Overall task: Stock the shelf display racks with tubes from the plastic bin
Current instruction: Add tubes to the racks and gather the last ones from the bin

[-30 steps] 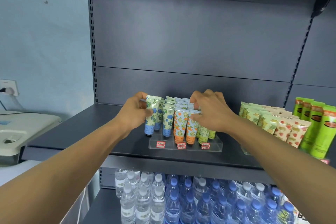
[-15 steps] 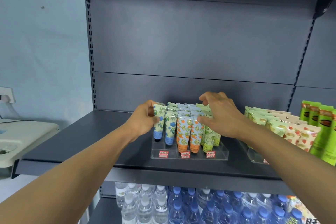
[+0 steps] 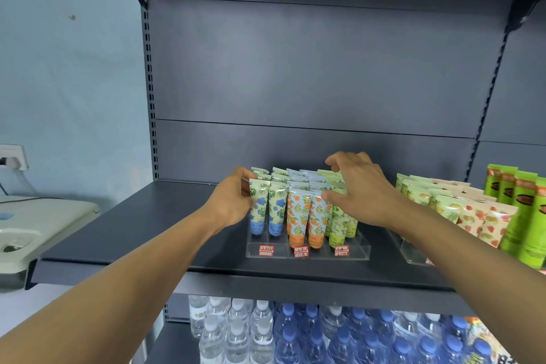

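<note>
A clear acrylic display rack (image 3: 307, 252) stands on the dark shelf (image 3: 141, 233) and holds rows of flowered tubes: blue tubes (image 3: 276, 210) on the left, orange tubes (image 3: 299, 216) in the middle, green tubes (image 3: 339, 224) on the right. My left hand (image 3: 232, 201) grips the front-left blue tube, thumb in front and fingers behind it. My right hand (image 3: 365, 192) arches over the green row, thumb against the front tube and fingertips at the back ones. The plastic bin is out of view.
A second rack of fruit-print tubes (image 3: 472, 213) and tall green tubes (image 3: 526, 216) fill the shelf's right end. Water bottles (image 3: 295, 334) crowd the shelf below. A white appliance (image 3: 35, 224) sits left of the shelving, under a wall socket (image 3: 11, 156).
My right hand has shifted from the orange tubes rightward onto the green row. My left hand stays on the left blue tube. The view has tilted slightly upward.
</note>
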`<state>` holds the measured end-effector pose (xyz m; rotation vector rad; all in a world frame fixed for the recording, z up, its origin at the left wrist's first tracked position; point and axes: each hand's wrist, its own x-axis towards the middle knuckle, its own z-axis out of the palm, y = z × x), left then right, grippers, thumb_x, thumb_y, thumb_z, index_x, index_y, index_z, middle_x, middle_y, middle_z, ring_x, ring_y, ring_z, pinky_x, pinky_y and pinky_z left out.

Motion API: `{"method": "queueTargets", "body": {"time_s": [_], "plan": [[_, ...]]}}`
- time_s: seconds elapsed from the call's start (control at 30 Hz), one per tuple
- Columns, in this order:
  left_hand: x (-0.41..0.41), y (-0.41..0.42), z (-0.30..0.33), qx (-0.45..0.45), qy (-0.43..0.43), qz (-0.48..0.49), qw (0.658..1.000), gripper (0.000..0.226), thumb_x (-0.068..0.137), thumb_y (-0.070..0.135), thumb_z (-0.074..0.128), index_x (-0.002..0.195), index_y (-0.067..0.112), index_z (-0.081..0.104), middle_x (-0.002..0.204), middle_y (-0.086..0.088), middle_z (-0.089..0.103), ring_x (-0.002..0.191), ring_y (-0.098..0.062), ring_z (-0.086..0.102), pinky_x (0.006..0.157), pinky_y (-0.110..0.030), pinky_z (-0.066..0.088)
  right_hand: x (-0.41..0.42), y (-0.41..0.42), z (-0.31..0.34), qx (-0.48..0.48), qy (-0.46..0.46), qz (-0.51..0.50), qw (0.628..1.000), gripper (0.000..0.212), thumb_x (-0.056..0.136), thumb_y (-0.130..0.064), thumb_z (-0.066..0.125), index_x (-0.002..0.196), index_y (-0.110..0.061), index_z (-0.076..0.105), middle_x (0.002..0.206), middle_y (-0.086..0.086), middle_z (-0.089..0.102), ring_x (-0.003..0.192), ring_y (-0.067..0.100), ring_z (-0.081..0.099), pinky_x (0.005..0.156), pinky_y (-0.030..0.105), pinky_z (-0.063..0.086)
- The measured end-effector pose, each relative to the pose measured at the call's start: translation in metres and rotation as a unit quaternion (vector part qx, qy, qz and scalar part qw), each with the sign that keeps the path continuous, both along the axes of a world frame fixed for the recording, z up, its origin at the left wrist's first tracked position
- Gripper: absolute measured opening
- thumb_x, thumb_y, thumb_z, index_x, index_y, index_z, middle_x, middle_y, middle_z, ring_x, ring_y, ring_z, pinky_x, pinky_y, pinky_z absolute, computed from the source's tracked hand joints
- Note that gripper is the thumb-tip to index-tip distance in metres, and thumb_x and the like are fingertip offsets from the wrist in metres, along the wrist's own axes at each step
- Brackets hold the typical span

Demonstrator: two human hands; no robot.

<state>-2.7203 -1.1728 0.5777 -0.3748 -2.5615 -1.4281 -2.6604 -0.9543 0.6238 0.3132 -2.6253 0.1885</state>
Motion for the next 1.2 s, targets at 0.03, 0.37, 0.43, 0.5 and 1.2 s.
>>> {"method": "queueTargets", "body": {"time_s": [0.03, 0.37, 0.43, 0.5, 1.2], "plan": [[0.002, 0.000, 0.001, -0.009, 0.002, 0.010, 1.000, 0.036, 0.086, -0.005, 0.057, 0.113, 0.015, 0.044, 0.096, 0.000, 0.058, 0.095, -0.020, 0.059, 0.074, -0.021, 0.047, 0.002, 0.000, 0.000, 0.002, -0.001, 0.001, 1.000, 0.060, 0.086, -0.037, 0.062, 0.137, -0.019, 0.036, 0.139, -0.001, 0.043, 0.131, 0.020, 0.032, 0.107, 0.038, 0.030], [0.083, 0.005, 0.021, -0.170, 0.136, 0.087, 0.972, 0.052, 0.087, 0.011, 0.062, 0.134, 0.011, 0.039, 0.132, -0.013, 0.043, 0.119, -0.027, 0.047, 0.098, -0.035, 0.041, 0.061, 0.009, -0.011, 0.010, 0.021, 0.052, 0.998, 0.059, 0.086, -0.030, 0.062, 0.138, -0.017, 0.037, 0.140, 0.003, 0.038, 0.131, 0.023, 0.026, 0.104, 0.037, 0.030], [0.107, 0.016, 0.018, -0.188, 0.157, 0.082, 0.966, 0.049, 0.086, 0.011, 0.062, 0.131, 0.010, 0.042, 0.128, -0.014, 0.048, 0.118, -0.028, 0.049, 0.097, -0.036, 0.043, 0.078, 0.011, -0.021, 0.010, 0.030, 0.070, 0.997, 0.058, 0.086, -0.028, 0.062, 0.137, -0.015, 0.038, 0.139, 0.004, 0.039, 0.129, 0.024, 0.028, 0.103, 0.038, 0.032], [0.131, 0.028, 0.008, -0.210, 0.167, 0.074, 0.961, 0.048, 0.083, 0.010, 0.062, 0.128, 0.010, 0.045, 0.125, -0.013, 0.050, 0.117, -0.029, 0.050, 0.096, -0.041, 0.045, 0.095, 0.014, -0.038, 0.005, 0.031, 0.088, 0.996, 0.056, 0.086, -0.027, 0.063, 0.136, -0.014, 0.040, 0.137, 0.005, 0.041, 0.127, 0.024, 0.031, 0.103, 0.040, 0.033], [0.242, 0.106, -0.338, -0.466, -0.170, -0.124, 0.859, 0.047, 0.089, 0.026, 0.053, 0.133, 0.017, 0.037, 0.132, -0.006, 0.045, 0.124, -0.027, 0.045, 0.095, -0.040, 0.042, 0.221, 0.069, -0.394, 0.029, -0.367, -0.007, 0.930, 0.051, 0.089, -0.021, 0.055, 0.137, -0.012, 0.038, 0.137, 0.009, 0.041, 0.129, 0.026, 0.038, 0.105, 0.034, 0.036]]}}
